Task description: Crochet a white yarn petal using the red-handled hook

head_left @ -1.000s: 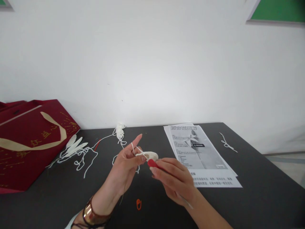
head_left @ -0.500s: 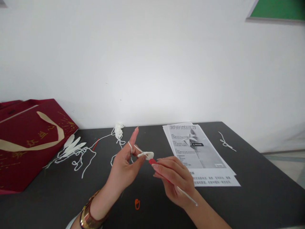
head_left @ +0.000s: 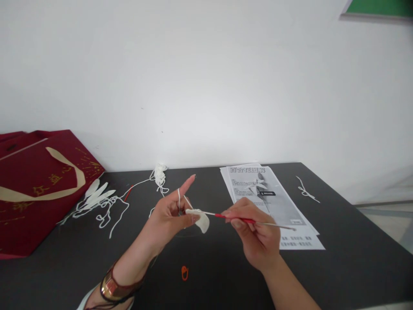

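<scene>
Between thumb and fingers, my left hand [head_left: 169, 219] pinches a small white crochet piece [head_left: 202, 222]. White yarn [head_left: 179, 198] loops round its raised index finger and runs down to the piece. My right hand [head_left: 256, 230] grips a crochet hook [head_left: 237, 218] by its red middle. The hook lies nearly level, its metal tip at the top edge of the piece; whether a loop sits on the tip is too small to tell. An orange stitch marker [head_left: 184, 273] lies on the dark table [head_left: 219, 271] below my hands.
A dark red gift bag [head_left: 35, 202] lies at the left. Beside it are white crocheted petals [head_left: 97, 196] with loose yarn tails and a thin red stick [head_left: 128, 193]. A yarn heap [head_left: 159, 175] rests by the wall. Printed sheets [head_left: 280, 202] and a knotted yarn scrap [head_left: 306, 192] lie right.
My right hand has moved right and turned, bringing the hook from a steep slant to nearly level. The crochet piece has tipped so its broad face shows. My left index finger leans further right.
</scene>
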A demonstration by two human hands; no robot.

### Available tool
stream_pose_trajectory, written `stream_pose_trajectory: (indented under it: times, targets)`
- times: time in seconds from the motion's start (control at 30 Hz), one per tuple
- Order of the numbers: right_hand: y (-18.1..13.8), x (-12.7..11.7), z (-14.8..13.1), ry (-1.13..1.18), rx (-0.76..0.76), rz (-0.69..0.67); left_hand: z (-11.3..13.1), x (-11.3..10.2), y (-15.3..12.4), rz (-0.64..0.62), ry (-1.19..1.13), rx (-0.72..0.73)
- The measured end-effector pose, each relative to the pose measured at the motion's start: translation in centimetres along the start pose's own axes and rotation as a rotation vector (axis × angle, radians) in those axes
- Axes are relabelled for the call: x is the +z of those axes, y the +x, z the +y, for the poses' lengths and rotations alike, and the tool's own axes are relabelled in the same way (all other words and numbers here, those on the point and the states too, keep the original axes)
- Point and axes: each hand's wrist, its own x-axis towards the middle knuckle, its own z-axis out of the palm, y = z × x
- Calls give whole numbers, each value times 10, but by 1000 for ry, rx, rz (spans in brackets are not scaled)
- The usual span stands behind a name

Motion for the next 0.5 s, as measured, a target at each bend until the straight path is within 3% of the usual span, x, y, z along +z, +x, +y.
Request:
stream_pose_trajectory:
  times: [0.33,0.5]
  targets:
    - [4,-3,7,488,301,149,2,-8,-5,-217,-92,-151]
    - [10,3,10,710,598,234,4,-5,-7,-173,47,-28]
